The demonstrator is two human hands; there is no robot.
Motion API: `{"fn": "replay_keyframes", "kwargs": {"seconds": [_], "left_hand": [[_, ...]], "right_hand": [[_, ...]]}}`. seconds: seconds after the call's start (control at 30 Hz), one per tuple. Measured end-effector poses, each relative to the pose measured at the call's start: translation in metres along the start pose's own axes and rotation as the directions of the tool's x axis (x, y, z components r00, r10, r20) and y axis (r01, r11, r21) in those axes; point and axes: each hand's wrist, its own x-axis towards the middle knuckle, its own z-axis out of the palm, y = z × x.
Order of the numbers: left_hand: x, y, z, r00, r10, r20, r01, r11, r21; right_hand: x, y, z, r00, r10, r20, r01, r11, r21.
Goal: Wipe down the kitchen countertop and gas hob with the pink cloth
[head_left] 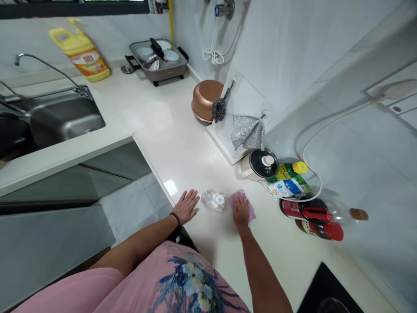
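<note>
My right hand [241,209] lies flat, fingers stretched out, pressing on a pink cloth [250,211] spread on the white counter [182,148]. My left hand [186,205] rests open and flat on the counter near its front edge, a dark bracelet on the wrist. Between the two hands lies a small clear glass jar [214,200] on its side, touching neither hand.
To the right stand a white jar with a black lid [259,165], a yellow-capped bottle [288,171], a packet and dark sauce bottles [312,219]. A copper pot [204,100], scrubber and silver cloth [247,132] sit by the wall. Steel sink [61,117], yellow jug [83,54], electric pan [158,58] behind.
</note>
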Motion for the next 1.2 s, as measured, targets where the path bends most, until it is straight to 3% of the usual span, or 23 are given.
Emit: {"fn": "replay_keyframes", "kwargs": {"seconds": [0.23, 0.4, 0.53, 0.77, 0.9, 1.03, 1.2], "left_hand": [[-0.001, 0.0, -0.001, 1.0, -0.004, 0.022, 0.004, 1.0, 0.007], [-0.002, 0.0, -0.002, 1.0, -0.003, 0.028, 0.002, 1.0, 0.003], [-0.002, 0.0, -0.002, 1.0, 0.002, 0.016, -0.002, 1.0, 0.009], [-0.001, -0.002, 0.001, 1.0, 0.014, -0.007, -0.014, 0.999, 0.032], [0.0, -0.002, 0.0, 1.0, 0.018, -0.017, -0.017, 0.999, 0.041], [0.0, -0.002, -0.001, 1.0, 0.018, -0.002, -0.018, 0.999, 0.042], [0.001, -0.003, 0.0, 1.0, 0.021, 0.023, -0.022, 0.999, 0.047]], "right_hand": [[0.074, 0.038, 0.011, 0.991, 0.122, -0.046, -0.123, 0.992, -0.03], [0.073, 0.022, 0.011, 0.983, 0.177, -0.055, -0.179, 0.983, -0.028], [0.033, -0.017, 0.009, 0.984, 0.177, -0.015, -0.178, 0.983, -0.042], [-0.085, -0.111, 0.02, 0.999, 0.035, 0.003, -0.035, 0.998, -0.053], [-0.133, -0.156, 0.026, 0.999, -0.016, 0.032, 0.016, 1.0, -0.025], [-0.159, -0.163, 0.019, 0.996, 0.05, 0.068, -0.048, 0.998, -0.035], [-0.204, -0.135, 0.007, 0.961, 0.273, 0.047, -0.269, 0.961, -0.067]]}}
